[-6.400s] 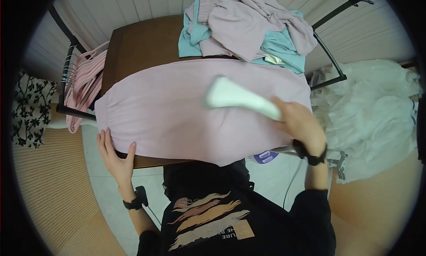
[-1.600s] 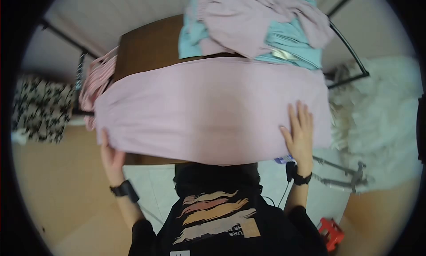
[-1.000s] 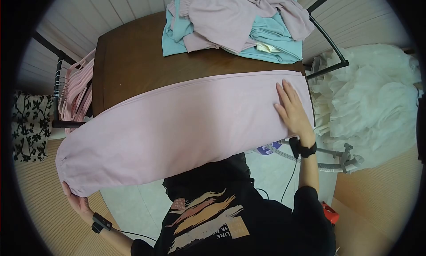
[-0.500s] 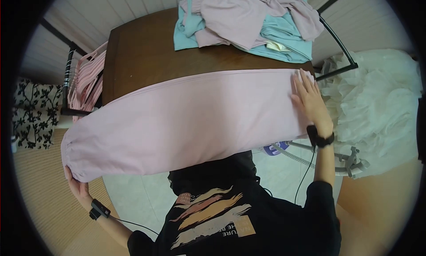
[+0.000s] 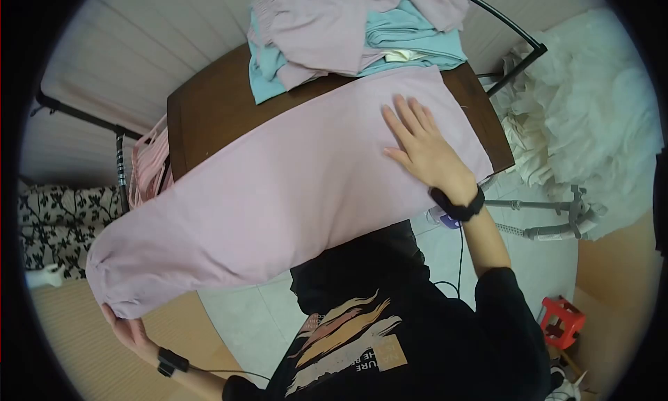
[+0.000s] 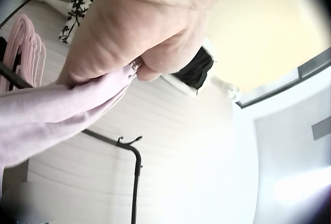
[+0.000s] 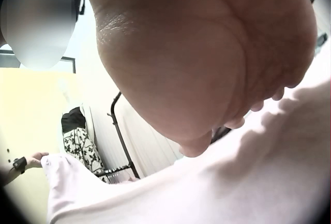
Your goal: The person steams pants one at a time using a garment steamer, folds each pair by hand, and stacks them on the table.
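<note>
A pair of pale pink trousers (image 5: 278,171), folded lengthwise, lies slanted across the dark wooden table (image 5: 216,119). Their gathered elastic end hangs out past the table's left side. There my left hand (image 5: 129,331) grips the edge of that end; in the left wrist view the cloth runs out from between thumb and fingers. On the other end my right hand (image 5: 428,147) rests palm down with its fingers spread. The right wrist view shows those fingertips at the cloth, and the left hand holding the far end up.
Pink and turquoise clothes (image 5: 334,25) are heaped at the table's back. Pink hangers (image 5: 149,168) hang on a black rack (image 5: 83,116) at the left. White ruffled fabric (image 5: 598,116), a grey stand with a hose (image 5: 543,220) and a red stool (image 5: 562,323) are at the right.
The white handheld steamer has left my right hand and the head view. My left hand has pulled the gathered end outward off the table; the right hand has slid left along the cloth.
</note>
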The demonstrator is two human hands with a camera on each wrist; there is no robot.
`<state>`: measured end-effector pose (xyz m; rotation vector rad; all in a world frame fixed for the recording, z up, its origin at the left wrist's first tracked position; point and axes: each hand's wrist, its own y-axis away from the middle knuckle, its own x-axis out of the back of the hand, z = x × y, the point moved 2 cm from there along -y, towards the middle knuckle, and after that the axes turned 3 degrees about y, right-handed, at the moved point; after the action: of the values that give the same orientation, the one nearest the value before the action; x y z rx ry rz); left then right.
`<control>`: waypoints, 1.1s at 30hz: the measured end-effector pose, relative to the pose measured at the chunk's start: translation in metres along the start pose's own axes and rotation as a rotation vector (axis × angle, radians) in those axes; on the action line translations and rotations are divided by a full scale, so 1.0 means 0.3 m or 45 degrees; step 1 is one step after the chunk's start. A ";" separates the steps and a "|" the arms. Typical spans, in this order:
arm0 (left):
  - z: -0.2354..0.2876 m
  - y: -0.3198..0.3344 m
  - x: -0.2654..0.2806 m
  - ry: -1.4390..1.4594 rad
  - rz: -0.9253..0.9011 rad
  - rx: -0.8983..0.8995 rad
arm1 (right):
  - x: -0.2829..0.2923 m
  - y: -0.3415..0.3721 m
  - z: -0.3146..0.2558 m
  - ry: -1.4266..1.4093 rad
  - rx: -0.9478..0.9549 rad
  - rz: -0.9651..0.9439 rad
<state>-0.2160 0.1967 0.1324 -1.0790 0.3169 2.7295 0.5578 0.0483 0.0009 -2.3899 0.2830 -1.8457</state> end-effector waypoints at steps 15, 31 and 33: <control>-0.935 -0.155 -1.053 -0.549 -0.757 0.039 | 0.141 0.296 0.081 -0.827 -0.420 0.353; -1.247 -0.215 -1.084 -1.376 -1.033 0.567 | 0.226 0.187 0.238 -1.434 -0.743 0.503; -1.180 -0.237 -1.089 -1.543 -1.042 0.448 | 0.223 0.176 0.279 -1.287 -0.700 0.506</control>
<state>0.2663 0.1394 0.0966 0.5169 0.0905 1.9591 0.6506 -0.0200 0.0325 -2.9258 1.1137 -0.2852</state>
